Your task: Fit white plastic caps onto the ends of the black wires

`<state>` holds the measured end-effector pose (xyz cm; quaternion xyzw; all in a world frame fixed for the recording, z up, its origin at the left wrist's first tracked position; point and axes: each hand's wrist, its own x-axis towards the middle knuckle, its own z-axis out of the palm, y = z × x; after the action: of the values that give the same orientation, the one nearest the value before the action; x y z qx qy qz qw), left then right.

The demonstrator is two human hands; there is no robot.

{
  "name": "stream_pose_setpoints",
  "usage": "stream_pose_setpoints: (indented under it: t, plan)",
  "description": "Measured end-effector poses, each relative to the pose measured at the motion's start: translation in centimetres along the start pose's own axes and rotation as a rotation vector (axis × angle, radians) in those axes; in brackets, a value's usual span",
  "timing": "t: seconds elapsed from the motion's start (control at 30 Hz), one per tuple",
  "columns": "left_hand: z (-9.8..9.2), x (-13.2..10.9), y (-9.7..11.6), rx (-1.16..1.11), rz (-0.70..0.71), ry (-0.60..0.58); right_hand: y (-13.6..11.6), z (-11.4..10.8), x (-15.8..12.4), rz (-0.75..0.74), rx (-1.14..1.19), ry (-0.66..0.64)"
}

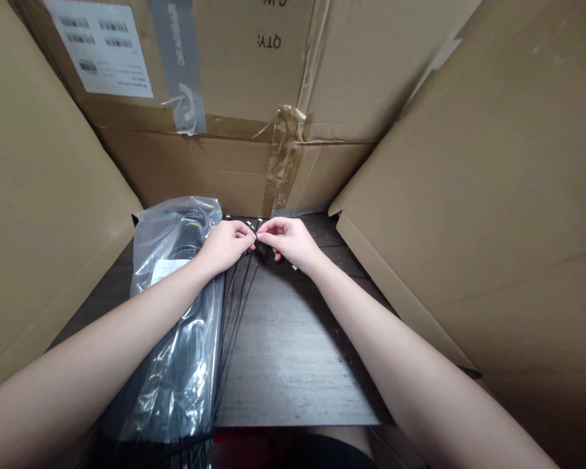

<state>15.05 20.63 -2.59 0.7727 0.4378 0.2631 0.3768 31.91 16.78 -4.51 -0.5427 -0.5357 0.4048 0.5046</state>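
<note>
My left hand [229, 246] and my right hand [290, 242] meet near the back of the dark table, thumbs and fingertips pinched together. Between them is the end of a thin black cable; the exact part in each pinch is mostly covered by the fingers. Several more thin black cables [234, 296] run from the hands toward the table's front edge, and small white tips show around the fingers. Under my left forearm lies a clear plastic bag [144, 238] filled with a bundle of black cables, bearing a white label [165, 268].
A large cardboard box [234, 85] with grey and brown tape stands behind the hands. Cardboard panels rise on the left [39, 195] and the right [493, 195]. The dark wood-grain table [297, 365] ends at the front, with something red [244, 449] below its edge.
</note>
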Motion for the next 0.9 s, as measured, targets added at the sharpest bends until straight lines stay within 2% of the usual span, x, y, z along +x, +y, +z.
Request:
stream_pose_setpoints:
  t: [0.5, 0.9]
  plan:
    - [-0.08, -0.12, 0.39, -0.098, 0.018, 0.009, 0.39, 0.38, 0.27, 0.028, 0.043, 0.013]
    - [0.16, 0.18, -0.48, -0.058, 0.037, 0.001, 0.56, 0.36, 0.25, 0.036, 0.071, 0.018]
